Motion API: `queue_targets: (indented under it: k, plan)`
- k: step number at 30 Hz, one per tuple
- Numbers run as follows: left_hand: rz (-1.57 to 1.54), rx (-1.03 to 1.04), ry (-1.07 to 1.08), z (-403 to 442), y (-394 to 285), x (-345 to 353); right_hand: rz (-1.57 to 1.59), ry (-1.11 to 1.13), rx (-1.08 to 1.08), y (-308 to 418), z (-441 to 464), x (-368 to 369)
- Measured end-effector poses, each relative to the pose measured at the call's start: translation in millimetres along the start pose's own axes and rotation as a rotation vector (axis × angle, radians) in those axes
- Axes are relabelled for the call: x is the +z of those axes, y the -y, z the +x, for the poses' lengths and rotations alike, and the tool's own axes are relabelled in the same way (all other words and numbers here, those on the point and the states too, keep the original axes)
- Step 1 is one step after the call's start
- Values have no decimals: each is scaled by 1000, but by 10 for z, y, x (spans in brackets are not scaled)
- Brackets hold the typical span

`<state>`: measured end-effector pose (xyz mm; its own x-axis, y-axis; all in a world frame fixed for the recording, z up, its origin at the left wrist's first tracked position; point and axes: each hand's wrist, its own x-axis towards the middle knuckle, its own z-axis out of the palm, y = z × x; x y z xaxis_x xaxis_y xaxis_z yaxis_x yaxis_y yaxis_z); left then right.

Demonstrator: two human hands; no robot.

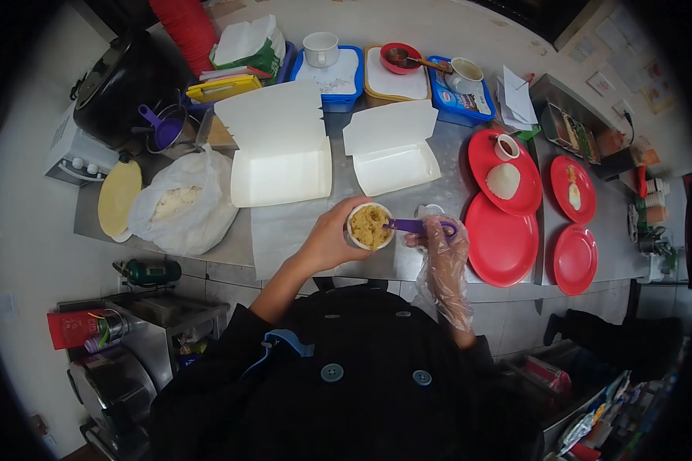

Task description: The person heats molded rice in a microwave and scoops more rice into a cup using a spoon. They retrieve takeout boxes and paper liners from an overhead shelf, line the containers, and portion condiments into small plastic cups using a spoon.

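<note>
My left hand (pixel 332 237) is bare and wraps round a white cup (pixel 351 237) filled with a yellowish-brown, crumbly food (pixel 370 224). In a clear plastic glove, my right hand (pixel 443 244) grips the handle of a purple spoon (pixel 409 226), whose tip is in the food. A round white rim (pixel 429 209) shows just behind the gloved fingers; the rest of it is hidden. Beyond my hands two white takeout boxes stand with lids up, a larger box (pixel 281 178) on the left and a smaller box (pixel 396 169) on the right.
A plastic bag of rice (pixel 178 201) sits at the left of the steel counter (pixel 346 146). Red plates (pixel 503 244) stand on the right, one bearing a rice mound (pixel 504 181) and a small cup (pixel 506 147). Tubs (pixel 351 96) line the wall.
</note>
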<state>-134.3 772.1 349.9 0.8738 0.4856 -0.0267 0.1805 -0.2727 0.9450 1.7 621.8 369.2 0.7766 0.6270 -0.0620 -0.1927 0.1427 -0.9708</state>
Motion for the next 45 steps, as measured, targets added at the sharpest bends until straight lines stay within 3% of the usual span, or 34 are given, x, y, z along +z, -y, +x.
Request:
queue_targets:
  k: [6,8,11,13,15,18,31,37,39,45]
  plan:
    - [13,21,-29,-56,49,1,-6,37,-50,26,11,7]
    - [32,33,-41,-72,23,-2,-259,166,-124,79,24,8]
    - [93,59,-68,-95,-14,12,-375,239,-186,57,-9,56]
    - [136,72,-85,-101,-15,28,-354,231,-172,-41,-16,73]
    - [124,89,-116,-103,1,37,-99,104,4,-116,-8,82]
    - [132,64,-111,-100,-9,20,-12,44,9,-122,-5,64]
    - [39,29,-90,-133,106,20,-57,60,-73,8,3,66]
    - [-82,14,-10,-135,13,-60,-198,250,-102,-99,90,-15]
    - [-76,-25,4,-131,1,-65,-115,213,44,-61,81,29]
    - [-7,-11,-23,-115,74,-31,-82,101,178,-122,107,16]
